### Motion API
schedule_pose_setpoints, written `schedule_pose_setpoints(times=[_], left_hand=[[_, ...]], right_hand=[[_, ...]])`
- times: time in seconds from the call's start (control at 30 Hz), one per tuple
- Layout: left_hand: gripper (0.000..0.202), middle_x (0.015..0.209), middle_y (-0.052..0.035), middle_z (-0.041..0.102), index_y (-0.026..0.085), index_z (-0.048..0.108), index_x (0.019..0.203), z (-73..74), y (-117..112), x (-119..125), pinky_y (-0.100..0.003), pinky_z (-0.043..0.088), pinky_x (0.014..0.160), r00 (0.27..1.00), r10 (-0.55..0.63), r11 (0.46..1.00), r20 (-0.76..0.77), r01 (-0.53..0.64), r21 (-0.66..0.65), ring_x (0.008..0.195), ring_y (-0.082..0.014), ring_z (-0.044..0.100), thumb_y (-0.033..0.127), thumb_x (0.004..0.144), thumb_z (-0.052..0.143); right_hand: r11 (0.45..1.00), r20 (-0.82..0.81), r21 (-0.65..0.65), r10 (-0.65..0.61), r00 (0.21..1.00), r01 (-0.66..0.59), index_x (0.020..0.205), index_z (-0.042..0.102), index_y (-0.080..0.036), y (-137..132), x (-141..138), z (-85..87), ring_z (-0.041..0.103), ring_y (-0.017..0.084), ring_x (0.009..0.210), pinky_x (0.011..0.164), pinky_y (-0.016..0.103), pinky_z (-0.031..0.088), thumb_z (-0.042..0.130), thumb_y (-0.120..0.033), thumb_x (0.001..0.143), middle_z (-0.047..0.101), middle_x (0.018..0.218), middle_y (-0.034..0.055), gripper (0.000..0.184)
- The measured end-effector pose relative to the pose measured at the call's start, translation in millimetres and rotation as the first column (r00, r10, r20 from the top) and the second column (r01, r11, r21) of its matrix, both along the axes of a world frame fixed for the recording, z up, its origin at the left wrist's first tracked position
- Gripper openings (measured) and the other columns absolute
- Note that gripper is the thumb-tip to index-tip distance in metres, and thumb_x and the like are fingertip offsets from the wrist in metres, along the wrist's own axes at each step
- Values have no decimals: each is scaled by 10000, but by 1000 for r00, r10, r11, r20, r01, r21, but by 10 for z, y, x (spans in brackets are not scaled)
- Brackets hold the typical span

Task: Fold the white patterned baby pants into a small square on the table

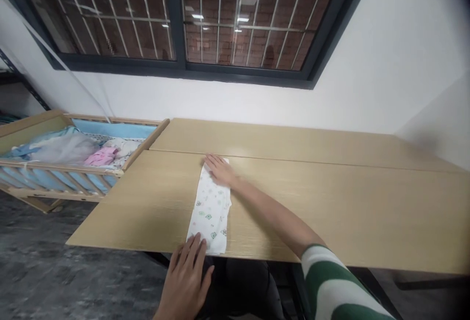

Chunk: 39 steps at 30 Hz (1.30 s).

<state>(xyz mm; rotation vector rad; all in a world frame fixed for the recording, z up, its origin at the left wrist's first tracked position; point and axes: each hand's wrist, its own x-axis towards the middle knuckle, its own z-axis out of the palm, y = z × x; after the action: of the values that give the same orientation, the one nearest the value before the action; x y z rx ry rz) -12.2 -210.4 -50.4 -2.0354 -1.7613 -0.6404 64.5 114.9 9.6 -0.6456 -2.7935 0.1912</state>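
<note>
A small white cloth with green prints (pixel 210 210) lies folded into a long strip on the wooden table (pixel 312 197), running from the near edge toward the middle. My left hand (pixel 188 276) rests flat on the strip's near end at the table edge, fingers stretched out. My right hand (pixel 220 169) lies flat on the far end of the strip, fingers spread, with the arm in a green and white striped sleeve reaching across the table.
A wooden baby crib (pixel 84 156) with blue lining stands to the left of the table, holding pink and white cloths. A white wall with a dark barred window is behind the table. Grey floor lies at the lower left.
</note>
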Motion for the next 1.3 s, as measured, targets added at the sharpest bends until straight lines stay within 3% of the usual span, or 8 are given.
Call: schedule_pose_setpoints(times=[0.2, 0.33, 0.47, 0.6, 0.83, 1.1, 1.23, 1.3], left_hand=[[336, 1279, -23, 718, 285, 674, 1237, 102, 107, -479, -359, 465, 991, 984, -175, 982, 42, 178, -71, 1143, -201, 665, 184, 998, 461], [396, 1265, -21, 721, 277, 664, 1248, 34, 134, -575, -332, 475, 991, 968, -249, 966, 45, 251, -68, 1156, -185, 654, 80, 964, 471], [418, 1175, -43, 746, 250, 659, 1219, 136, 75, -471, -334, 511, 954, 924, -362, 929, 119, 369, -36, 1068, -194, 681, 26, 922, 469], [348, 1020, -27, 754, 258, 671, 1129, 406, -36, -323, -282, 548, 859, 839, -414, 879, 352, 469, -85, 910, -162, 694, 47, 939, 469], [165, 921, -19, 751, 222, 725, 1030, 1021, 771, -405, -257, 561, 801, 731, -204, 953, 651, 299, -37, 824, -161, 691, 328, 954, 625], [262, 1062, -115, 764, 111, 702, 1134, 1114, 2426, -459, -284, 545, 834, 807, 155, 932, 570, 72, -356, 932, -214, 714, 200, 902, 616], [372, 1194, -201, 707, 74, 645, 1251, 920, 2375, -327, -397, 498, 977, 855, 221, 921, 470, -24, -390, 1128, -305, 656, 207, 908, 592], [482, 1338, -260, 617, 36, 566, 1358, 786, 2082, -175, -490, 438, 1057, 878, 227, 927, 422, -62, -370, 1252, -371, 570, 263, 933, 564]], right_hand=[[966, -58, -214, 137, 989, -147, 1213, 686, -192, -1248, 705, 256, 682, 251, 979, 997, 415, 482, 394, -400, 1060, 737, 1021, 118, 389], [953, -19, -225, 205, 978, -204, 1456, 533, -209, -1844, 1193, 73, 554, 306, 1306, 1130, 446, 400, 598, -551, 953, 606, 1412, 158, 611], [985, -68, -119, 114, 991, -122, 1361, 576, -181, -2218, 1393, -208, 530, 295, 1323, 1113, 480, 402, 485, -167, 1004, 595, 1429, 153, 369], [937, -234, -348, -50, 971, -35, 1201, 617, -227, -2374, 1463, -33, 625, 215, 1080, 978, 372, 494, 450, -94, 1003, 702, 1158, 72, 290], [766, -354, -642, -263, 898, -29, 1125, 637, -213, -1595, 1341, 589, 639, 190, 918, 820, 321, 510, 576, -338, 995, 679, 1026, 51, 190], [675, -312, -705, -570, 760, 216, 1180, 512, -174, -192, 823, 193, 616, 162, 718, 669, 286, 508, 678, -232, 827, 630, 827, -5, 394], [718, -204, -581, -583, 786, 382, 1266, 518, -133, -31, 762, 79, 676, 260, 972, 850, 409, 548, 648, -204, 842, 691, 1053, 122, 449], [825, -251, -463, -473, 845, 324, 1378, 491, -121, -118, 774, 120, 567, 313, 1269, 1062, 489, 452, 616, -264, 906, 606, 1341, 207, 508]])
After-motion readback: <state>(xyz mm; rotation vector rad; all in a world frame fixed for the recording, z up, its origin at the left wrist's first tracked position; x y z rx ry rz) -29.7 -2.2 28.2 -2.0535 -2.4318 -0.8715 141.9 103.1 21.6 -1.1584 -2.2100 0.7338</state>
